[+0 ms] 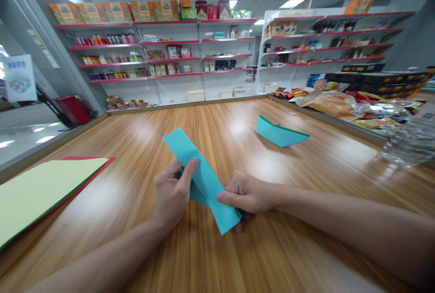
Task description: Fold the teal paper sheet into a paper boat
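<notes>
A folded strip of light blue paper (205,178) is held tilted above the wooden table (142,143), its upper end leaning to the left. My left hand (175,189) pinches its left edge, thumb on the front face and fingers behind. Lower down, my right hand (249,193) grips the right edge near the bottom end, thumb in front. Behind the strip, another layer or flap of the blue paper shows between the hands. Beyond my right hand lies a folded blue paper boat (281,132) with a green upper edge.
At the left lies a stack of coloured paper sheets (44,186), pale yellow on top, green and red beneath. A clear plastic bottle (411,136) stands at the right edge. Snack packets (335,102) pile up beyond the table's right rim. Stocked shelves (173,59) line the back.
</notes>
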The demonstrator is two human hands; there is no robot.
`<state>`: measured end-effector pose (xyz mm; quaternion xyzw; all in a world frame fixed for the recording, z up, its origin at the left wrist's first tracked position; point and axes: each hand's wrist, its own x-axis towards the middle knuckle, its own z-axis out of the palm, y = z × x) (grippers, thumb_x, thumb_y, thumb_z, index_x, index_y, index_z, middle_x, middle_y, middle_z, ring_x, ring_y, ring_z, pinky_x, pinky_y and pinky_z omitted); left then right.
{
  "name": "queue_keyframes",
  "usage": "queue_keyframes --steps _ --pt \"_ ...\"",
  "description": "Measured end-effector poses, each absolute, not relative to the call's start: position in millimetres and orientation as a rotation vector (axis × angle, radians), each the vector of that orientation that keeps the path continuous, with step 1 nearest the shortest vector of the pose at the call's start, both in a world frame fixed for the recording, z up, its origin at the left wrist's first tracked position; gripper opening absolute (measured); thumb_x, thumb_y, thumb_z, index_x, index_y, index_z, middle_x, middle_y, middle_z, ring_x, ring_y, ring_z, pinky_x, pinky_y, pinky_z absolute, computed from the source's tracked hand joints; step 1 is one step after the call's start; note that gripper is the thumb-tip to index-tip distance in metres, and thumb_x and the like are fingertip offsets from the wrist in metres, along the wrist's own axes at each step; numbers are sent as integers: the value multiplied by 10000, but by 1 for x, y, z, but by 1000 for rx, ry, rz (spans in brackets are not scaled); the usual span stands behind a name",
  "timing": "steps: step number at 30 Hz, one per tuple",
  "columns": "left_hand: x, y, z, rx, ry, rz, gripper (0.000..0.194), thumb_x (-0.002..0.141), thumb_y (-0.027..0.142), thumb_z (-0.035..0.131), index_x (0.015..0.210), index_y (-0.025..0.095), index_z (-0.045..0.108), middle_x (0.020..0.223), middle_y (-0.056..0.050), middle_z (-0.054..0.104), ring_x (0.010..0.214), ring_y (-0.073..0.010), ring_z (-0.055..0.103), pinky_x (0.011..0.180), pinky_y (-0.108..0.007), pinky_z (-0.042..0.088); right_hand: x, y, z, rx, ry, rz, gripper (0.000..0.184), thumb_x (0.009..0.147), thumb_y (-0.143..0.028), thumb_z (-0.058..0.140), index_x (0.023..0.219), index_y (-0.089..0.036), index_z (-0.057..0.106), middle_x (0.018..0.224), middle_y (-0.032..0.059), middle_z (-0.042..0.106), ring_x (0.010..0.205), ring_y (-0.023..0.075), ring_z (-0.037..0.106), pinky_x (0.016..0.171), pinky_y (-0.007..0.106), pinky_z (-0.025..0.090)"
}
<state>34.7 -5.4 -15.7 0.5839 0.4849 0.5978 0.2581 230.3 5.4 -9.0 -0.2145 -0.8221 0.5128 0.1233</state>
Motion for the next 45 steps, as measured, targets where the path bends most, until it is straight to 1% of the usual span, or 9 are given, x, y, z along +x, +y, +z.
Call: queue_keyframes --steps 3,9,15,21,26,30,34,39,45 --pt "34 -4 -15 1552 1314 1633 322 807 378 606 578 166 524 523 46 376 490 -93 334 432 -225 268 230 5 -9 -673 -2396 1444 594 948 -453 329 572 -91 615 473 37 598 364 54 450 350 144 339" --pt "32 2 -20 1421 1286 1677 283 781 386 633 628 150 597 535 43 435 498 -94 371 447 -219 293 231 6 -13 -701 -2403 1455 567 949 -443 325 562 -103 560 429 23 568 377 66 514 407 145 407" --pt "28 6 -20 1372 1290 1744 266 763 381 653 633 154 610 535 44 445 489 -93 374 442 -219 290 231 6 -11 -758 -2417 1341 527 927 -447 378 584 -103 584 373 -27 462 314 51 426 338 133 329" --pt "26 8 -19 1333 1244 1729 269 761 378 663 627 152 604 530 47 429 497 -91 364 450 -218 285 231 7 -14 -715 -2474 1146 481 909 -408 428 563 -112 582 410 -11 496 340 57 450 360 144 337" --pt "21 15 -17 1279 1234 1850 272 772 374 654 633 152 581 549 49 422 500 -85 349 450 -211 280 233 8 -15 -470 -2556 947 454 880 -363 482 500 -123 545 451 11 526 413 66 470 425 169 344" --pt "19 13 -15 1355 1256 1849 282 789 355 634 610 153 551 540 50 392 492 -82 323 436 -215 253 239 11 -13 -420 -2533 1195 412 777 -459 608 558 -111 576 452 -13 484 410 66 435 388 172 300" --pt "23 5 -12 1549 1324 1792 341 803 337 614 544 165 473 511 55 333 481 -82 293 423 -221 224 239 11 -15 -514 -2367 1480 583 864 -584 409 559 -110 559 440 -8 479 376 66 435 357 169 301" --pt "27 -1 -10 1686 1362 1720 285 804 324 605 582 164 525 522 50 365 484 -85 321 426 -220 251 231 7 -15 -632 -2496 1190 489 896 -425 453 557 -103 596 451 14 543 387 61 480 397 152 354" --pt "28 -2 -11 1666 1310 1648 303 810 345 600 580 164 522 518 51 364 482 -84 327 417 -210 261 232 6 -14 -681 -2511 1219 470 893 -385 456 522 -114 553 394 -18 481 331 49 430 344 141 309"
